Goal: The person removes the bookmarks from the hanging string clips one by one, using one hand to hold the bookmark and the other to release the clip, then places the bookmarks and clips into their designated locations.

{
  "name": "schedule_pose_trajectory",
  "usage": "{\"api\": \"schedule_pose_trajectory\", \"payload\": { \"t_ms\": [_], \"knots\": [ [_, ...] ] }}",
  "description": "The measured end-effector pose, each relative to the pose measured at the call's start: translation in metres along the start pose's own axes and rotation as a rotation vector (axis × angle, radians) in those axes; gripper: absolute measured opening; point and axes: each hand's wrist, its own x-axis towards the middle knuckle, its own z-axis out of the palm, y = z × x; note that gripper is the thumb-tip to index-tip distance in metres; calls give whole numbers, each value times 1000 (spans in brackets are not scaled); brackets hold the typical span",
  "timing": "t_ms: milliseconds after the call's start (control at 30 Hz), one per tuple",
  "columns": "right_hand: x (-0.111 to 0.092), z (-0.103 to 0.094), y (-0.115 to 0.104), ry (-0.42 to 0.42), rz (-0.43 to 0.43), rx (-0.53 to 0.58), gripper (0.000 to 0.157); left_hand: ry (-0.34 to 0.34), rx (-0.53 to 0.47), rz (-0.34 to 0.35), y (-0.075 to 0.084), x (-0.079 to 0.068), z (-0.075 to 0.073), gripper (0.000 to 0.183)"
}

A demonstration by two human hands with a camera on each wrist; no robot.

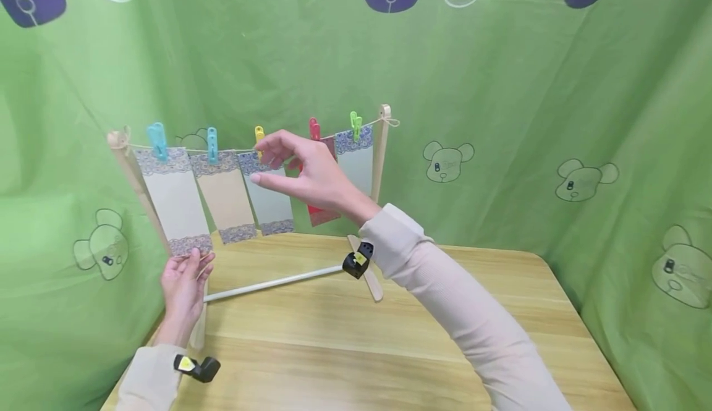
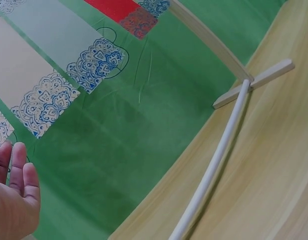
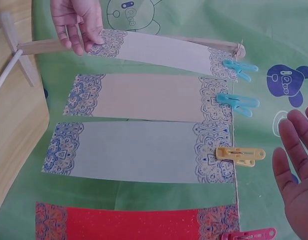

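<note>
A white card (image 1: 173,207) with lace-patterned ends hangs from a string line by a light-blue clothespin (image 1: 158,141). My left hand (image 1: 183,286) pinches its lower edge between thumb and fingers, and the right wrist view shows that grip from the side. Raised in front of the line, my right hand (image 1: 314,173) holds nothing, its fingers loosely bent and apart from the thumb. Nearest to it are a yellow clothespin (image 3: 238,154) and the pale blue card (image 3: 139,151). A beige card (image 3: 151,97) hangs between the white and pale blue ones from a blue clothespin (image 3: 237,103).
Farther right hang a red card (image 3: 134,224) on a red clothespin (image 1: 314,128) and a pale card (image 1: 356,164) on a green clothespin (image 1: 356,125). The wooden stand has a post (image 1: 381,151) and a white crossbar (image 1: 272,283) over the wooden table (image 1: 345,349). A green curtain (image 1: 500,77) surrounds it.
</note>
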Motion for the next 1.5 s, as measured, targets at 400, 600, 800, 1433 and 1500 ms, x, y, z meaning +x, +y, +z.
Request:
{"api": "schedule_pose_trajectory", "payload": {
  "t_ms": [400, 600, 800, 1433, 1500],
  "knots": [
    [12, 4, 2, -49, 18, -69, 40, -10, -65, 26, -3, 0, 3, 16],
    [20, 6, 1, -75, 56, -76, 37, -30, -73, 30, -8, 1, 6, 16],
    [32, 11, -2, -93, 69, -80, 35, -44, -76, 14, -8, 1, 5, 18],
    [76, 34, -15, -153, 117, -121, 39, -4, -45, 11, -2, -5, -5, 18],
    [78, 36, -16, -159, 140, -119, 40, 4, -43, 8, -2, -6, -7, 19]
  ]
}}
